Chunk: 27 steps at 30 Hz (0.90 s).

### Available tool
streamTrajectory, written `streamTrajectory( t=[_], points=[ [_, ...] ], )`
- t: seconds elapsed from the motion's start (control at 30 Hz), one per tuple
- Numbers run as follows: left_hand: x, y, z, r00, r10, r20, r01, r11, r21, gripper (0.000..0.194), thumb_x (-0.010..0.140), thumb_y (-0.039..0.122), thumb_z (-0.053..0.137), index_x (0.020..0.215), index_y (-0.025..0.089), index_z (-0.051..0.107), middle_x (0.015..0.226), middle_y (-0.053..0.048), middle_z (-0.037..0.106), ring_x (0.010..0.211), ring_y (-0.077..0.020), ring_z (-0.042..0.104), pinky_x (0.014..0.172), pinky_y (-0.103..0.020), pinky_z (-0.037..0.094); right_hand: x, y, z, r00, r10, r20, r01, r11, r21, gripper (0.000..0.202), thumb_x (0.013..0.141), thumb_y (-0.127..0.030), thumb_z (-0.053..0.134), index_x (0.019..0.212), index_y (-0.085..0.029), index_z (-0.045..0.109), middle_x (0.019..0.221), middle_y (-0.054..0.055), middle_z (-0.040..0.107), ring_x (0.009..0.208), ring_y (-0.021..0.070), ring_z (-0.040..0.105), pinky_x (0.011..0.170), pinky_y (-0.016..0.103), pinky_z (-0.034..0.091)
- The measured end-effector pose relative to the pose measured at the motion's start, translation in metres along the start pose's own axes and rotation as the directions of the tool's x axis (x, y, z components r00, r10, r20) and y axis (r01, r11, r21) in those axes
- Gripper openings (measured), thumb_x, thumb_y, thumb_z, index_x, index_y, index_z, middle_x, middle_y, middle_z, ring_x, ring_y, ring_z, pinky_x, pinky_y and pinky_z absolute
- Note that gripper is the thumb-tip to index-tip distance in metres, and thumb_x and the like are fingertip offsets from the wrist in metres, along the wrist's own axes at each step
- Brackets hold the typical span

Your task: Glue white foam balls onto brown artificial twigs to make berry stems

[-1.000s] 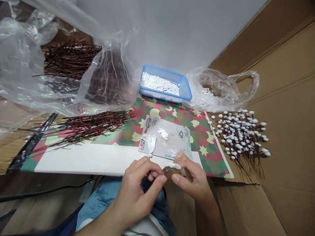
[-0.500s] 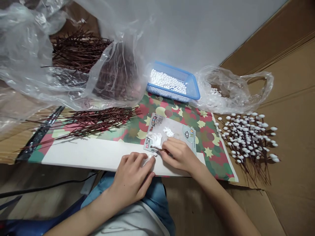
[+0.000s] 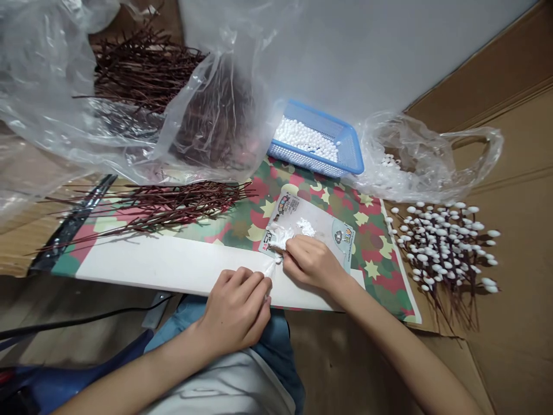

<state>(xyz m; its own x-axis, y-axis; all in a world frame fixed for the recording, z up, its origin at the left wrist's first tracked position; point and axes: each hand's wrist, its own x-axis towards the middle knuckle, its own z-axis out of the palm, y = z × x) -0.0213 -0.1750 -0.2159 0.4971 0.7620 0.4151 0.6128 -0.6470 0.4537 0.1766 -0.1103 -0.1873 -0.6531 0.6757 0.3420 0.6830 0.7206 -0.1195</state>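
My left hand is closed at the front edge of the board, its thumb and fingers pinching a piece of clear plastic film. The film runs toward a white paste-like clump on a printed card. My right hand lies over the card's near side, its fingers pinched around a short brown stick, whose tip meets the clump. Much of the stick is hidden by the fingers. A smaller white patch sits on the card just beyond my right hand.
A blue basket of white beads stands at the back. Brown stems lie at left, below a clear bag of more stems. White-tipped stems rest on cardboard at right, near a crumpled plastic bag.
My right hand has moved slightly up and left with the stick, into the white clump. My left fingers have closed tighter, and the film now looks stretched. The whole view has shifted slightly.
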Motion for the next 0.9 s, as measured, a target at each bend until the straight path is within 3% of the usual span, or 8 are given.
streamTrajectory(
  t=[0.1,0.27,0.43,0.63,0.8,0.9],
  points=[
    [0.002,0.001,-0.004,0.999,-0.012,0.038,0.013,1.000,-0.002,0.011,0.087,0.020,0.051,0.086,0.017,0.062,0.080,-0.004,0.067,0.075,-0.0216,0.054,0.066,-0.037,0.030,0.000,-0.001,0.001,0.998,0.054,0.016,-0.054,0.998,0.029,0.025,0.083,-0.008,0.042,0.065,-0.023,0.034,0.055,-0.003,0.040,0.054,0.0133,0.033,0.054,0.027,0.025],
    [0.021,0.006,-0.011,0.995,-0.089,0.052,0.083,0.992,0.096,0.022,0.090,0.030,0.050,0.101,0.015,0.062,0.082,-0.006,0.069,0.074,-0.0230,0.058,0.064,-0.037,0.029,0.001,-0.006,-0.006,0.977,0.149,0.153,-0.170,0.977,0.130,0.024,0.085,-0.011,0.041,0.067,-0.023,0.033,0.057,-0.003,0.042,0.053,0.0120,0.036,0.053,0.025,0.027],
    [0.042,0.012,-0.004,0.971,-0.239,0.028,0.232,0.961,0.151,0.016,0.084,0.032,0.055,0.078,0.018,0.059,0.067,-0.003,0.066,0.066,-0.0227,0.060,0.062,-0.037,0.027,0.001,-0.008,-0.013,0.947,0.222,0.234,-0.267,0.946,0.183,0.021,0.086,-0.014,0.043,0.070,-0.023,0.033,0.060,-0.003,0.046,0.055,0.0120,0.042,0.054,0.023,0.031],
    [0.052,0.013,0.003,0.966,-0.259,0.020,0.252,0.951,0.177,0.014,0.087,0.022,0.051,0.076,0.019,0.059,0.066,-0.003,0.068,0.063,-0.0209,0.062,0.062,-0.036,0.025,0.006,-0.005,-0.019,0.908,0.271,0.320,-0.338,0.924,0.180,0.020,0.084,-0.017,0.044,0.071,-0.023,0.031,0.062,-0.003,0.046,0.055,0.0120,0.043,0.054,0.023,0.033],
    [0.053,0.011,0.003,0.969,-0.244,0.026,0.236,0.956,0.176,0.015,0.087,0.017,0.053,0.074,0.019,0.060,0.066,-0.002,0.069,0.065,-0.0198,0.063,0.061,-0.036,0.023,0.009,0.003,-0.026,0.915,0.343,0.211,-0.383,0.903,0.195,0.023,0.084,-0.019,0.045,0.068,-0.023,0.029,0.055,-0.006,0.039,0.049,0.0103,0.038,0.050,0.022,0.029],
    [0.051,0.011,0.003,0.965,-0.259,0.048,0.247,0.952,0.183,0.015,0.088,0.017,0.053,0.075,0.019,0.061,0.068,-0.002,0.070,0.067,-0.0199,0.064,0.062,-0.036,0.023,0.008,0.004,-0.025,0.933,0.305,0.191,-0.344,0.912,0.223,0.023,0.084,-0.019,0.044,0.067,-0.023,0.030,0.055,-0.006,0.038,0.048,0.0097,0.037,0.049,0.022,0.028]
  ],
)
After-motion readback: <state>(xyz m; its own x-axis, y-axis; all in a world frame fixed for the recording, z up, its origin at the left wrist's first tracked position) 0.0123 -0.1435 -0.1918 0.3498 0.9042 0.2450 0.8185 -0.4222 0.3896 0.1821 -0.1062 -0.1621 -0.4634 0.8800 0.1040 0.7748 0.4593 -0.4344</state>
